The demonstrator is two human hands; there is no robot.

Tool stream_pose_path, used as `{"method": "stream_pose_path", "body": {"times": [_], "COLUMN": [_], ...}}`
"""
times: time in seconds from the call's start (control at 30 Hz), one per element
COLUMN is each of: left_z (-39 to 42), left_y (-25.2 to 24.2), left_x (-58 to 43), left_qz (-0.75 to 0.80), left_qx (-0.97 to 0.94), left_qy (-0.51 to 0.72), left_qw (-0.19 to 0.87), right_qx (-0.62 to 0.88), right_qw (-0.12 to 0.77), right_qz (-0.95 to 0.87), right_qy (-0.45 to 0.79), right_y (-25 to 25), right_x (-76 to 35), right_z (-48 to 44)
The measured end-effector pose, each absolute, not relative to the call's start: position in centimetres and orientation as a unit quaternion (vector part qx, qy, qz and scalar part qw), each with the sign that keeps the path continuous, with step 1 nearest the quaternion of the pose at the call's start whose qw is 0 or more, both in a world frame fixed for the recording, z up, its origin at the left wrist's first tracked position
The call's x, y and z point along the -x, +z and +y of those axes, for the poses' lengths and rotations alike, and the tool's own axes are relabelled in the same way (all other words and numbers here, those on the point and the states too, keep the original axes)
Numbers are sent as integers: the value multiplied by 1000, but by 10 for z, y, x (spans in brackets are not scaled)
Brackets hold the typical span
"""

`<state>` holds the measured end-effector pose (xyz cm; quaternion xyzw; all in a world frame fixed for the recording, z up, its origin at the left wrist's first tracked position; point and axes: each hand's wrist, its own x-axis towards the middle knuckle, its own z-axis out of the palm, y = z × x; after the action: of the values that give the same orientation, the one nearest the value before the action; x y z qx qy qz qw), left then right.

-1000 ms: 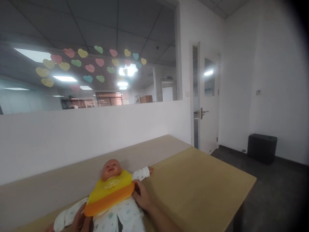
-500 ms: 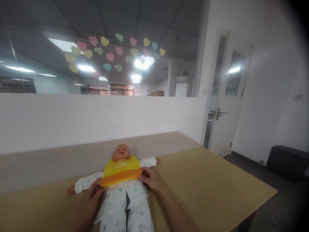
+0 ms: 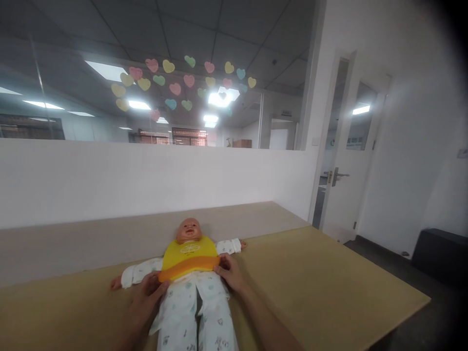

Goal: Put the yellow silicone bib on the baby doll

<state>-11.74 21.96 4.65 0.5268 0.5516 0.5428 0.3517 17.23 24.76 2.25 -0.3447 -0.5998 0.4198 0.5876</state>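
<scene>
On its back on the table lies a baby doll in white printed clothes, arms spread to both sides. Over its chest is a yellow bib with an orange pocket edge along the bottom. My left hand pinches the left end of that edge between thumb and fingers. At the right end, my right hand grips the edge the same way. The doll's feet are out of view below.
The wooden table reaches to the right, with a grey strip along the wall. Behind it are a white wall and a window with paper hearts. A door stands ajar at right, near a dark box.
The view has shifted slightly, so the scene sits a little further right. My left fingers have come up over the bib's left corner; my right hand keeps its grip.
</scene>
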Motion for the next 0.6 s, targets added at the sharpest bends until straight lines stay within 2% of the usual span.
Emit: {"method": "stream_pose_path", "body": {"times": [0.6], "left_z": [218], "left_y": [38], "left_x": [113], "left_qz": [542], "left_qx": [-554], "left_qy": [546], "left_qw": [319], "right_qx": [350], "right_qw": [580], "right_qz": [-611], "right_qy": [410], "right_y": [25], "right_x": [-170], "right_z": [240]}}
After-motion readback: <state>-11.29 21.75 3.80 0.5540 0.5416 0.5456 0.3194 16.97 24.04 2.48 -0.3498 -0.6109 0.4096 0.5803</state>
